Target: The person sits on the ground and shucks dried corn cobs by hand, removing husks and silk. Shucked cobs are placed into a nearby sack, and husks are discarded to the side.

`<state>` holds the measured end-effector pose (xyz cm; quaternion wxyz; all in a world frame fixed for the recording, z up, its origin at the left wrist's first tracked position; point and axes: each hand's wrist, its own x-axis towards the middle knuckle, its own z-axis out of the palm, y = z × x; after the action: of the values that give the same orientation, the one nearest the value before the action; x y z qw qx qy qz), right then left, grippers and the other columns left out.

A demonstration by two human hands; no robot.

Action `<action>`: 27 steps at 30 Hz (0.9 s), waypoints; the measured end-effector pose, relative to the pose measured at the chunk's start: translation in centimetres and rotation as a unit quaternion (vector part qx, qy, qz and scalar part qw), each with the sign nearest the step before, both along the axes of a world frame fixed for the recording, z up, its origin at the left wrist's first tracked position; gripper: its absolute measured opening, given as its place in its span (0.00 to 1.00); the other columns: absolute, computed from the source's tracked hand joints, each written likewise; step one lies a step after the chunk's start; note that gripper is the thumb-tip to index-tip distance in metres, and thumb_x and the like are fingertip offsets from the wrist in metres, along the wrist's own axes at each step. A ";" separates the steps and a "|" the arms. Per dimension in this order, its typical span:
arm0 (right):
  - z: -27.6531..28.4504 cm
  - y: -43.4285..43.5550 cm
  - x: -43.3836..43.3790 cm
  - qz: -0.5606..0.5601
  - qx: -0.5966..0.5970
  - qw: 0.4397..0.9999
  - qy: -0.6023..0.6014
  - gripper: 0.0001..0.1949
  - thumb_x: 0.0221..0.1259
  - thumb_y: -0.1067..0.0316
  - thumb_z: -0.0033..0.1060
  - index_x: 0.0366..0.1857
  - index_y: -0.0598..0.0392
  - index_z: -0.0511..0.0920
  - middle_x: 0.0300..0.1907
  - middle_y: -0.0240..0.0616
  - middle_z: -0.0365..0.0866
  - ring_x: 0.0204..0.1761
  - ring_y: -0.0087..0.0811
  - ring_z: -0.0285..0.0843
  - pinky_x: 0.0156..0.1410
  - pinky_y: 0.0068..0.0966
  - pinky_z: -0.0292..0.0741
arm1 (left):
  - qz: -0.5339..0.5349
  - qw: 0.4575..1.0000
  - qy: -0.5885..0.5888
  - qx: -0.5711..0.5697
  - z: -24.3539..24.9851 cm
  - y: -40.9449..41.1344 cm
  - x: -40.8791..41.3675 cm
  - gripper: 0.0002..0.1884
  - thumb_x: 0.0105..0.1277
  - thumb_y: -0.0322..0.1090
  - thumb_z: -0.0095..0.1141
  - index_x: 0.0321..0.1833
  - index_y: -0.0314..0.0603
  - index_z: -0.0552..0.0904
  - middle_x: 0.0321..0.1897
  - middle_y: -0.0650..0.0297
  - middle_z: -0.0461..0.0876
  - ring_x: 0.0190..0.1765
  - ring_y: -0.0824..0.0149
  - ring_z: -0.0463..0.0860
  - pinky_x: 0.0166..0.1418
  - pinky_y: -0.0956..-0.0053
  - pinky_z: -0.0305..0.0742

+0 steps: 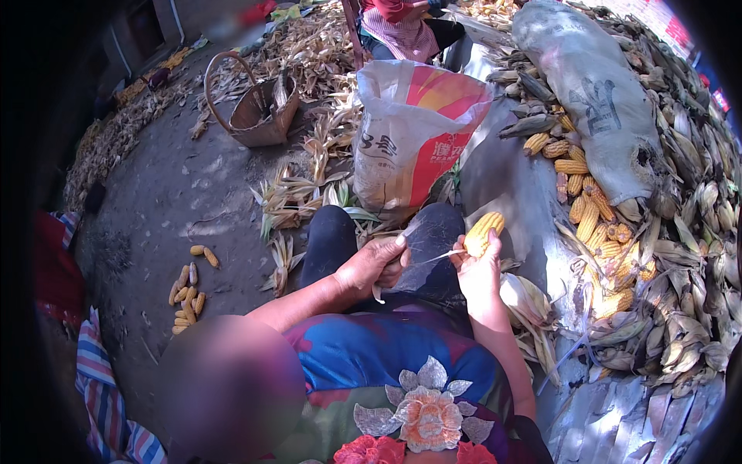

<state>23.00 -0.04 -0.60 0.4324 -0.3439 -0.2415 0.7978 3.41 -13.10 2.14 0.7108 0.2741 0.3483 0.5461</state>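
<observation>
In my right hand (480,279) is a yellow ear of corn (484,232), bare of husk over its visible length. A thin pale strip of husk (437,257) stretches from beside the ear across to my left hand (374,267). The left fingers are closed on that husk, and an end of it hangs below the fist. Both hands are above my lap. Beyond my knees a white, red and yellow woven sack (400,145) stands upright with its mouth open; its contents are hidden.
Husked ears (597,232) and a heap of unhusked corn (690,249) lie at my right, beneath a full white sack (591,98). A wicker basket (261,124) stands ahead. Several cobs (188,296) lie on the ground at left. Another person (400,29) sits beyond the upright sack.
</observation>
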 end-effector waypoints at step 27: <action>11.1 18.1 28.6 -0.429 0.357 0.403 -0.726 0.15 0.60 0.64 0.60 0.47 0.60 0.80 0.41 0.58 0.83 0.46 0.54 0.81 0.55 0.43 0.75 | 0.027 0.738 0.655 0.158 -5.4 -3.5 -5.0 0.27 0.58 0.33 0.64 0.62 0.37 0.74 0.63 0.48 0.70 0.64 0.46 0.73 0.68 0.62 0.69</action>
<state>51.64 18.09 10.54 0.4637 -0.6667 -0.5484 -0.1994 -1.64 -16.62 -3.28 0.2388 0.6629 0.6440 0.2980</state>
